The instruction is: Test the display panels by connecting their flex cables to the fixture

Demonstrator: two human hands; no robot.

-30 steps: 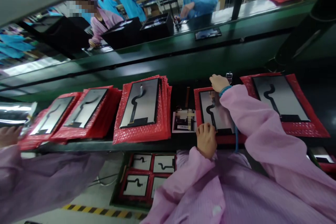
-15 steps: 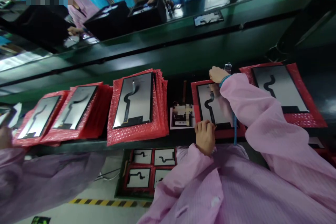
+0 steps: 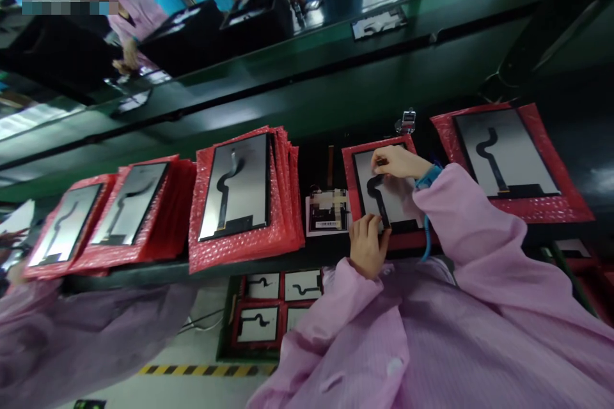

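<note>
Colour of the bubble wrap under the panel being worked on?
Red bubble wrap, clearest in the head view.

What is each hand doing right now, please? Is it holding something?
Left hand: fingers curled, pressing on the near edge of the display panel; no clear grasp.
Right hand: fingertips pinched at the panel's black flex cable, near its top end.

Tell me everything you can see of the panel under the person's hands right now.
The panel is a flat grey rectangular sheet with a dark frame, and a black S-shaped flex ribbon runs down its face. It lies face-up on a red bubble-wrap sleeve at the near edge of the dark bench. The right hand rests on its upper part, fingertips at the ribbon's top end. The left hand presses its lower left corner. A small taped circuit module sits just left of it.
</note>
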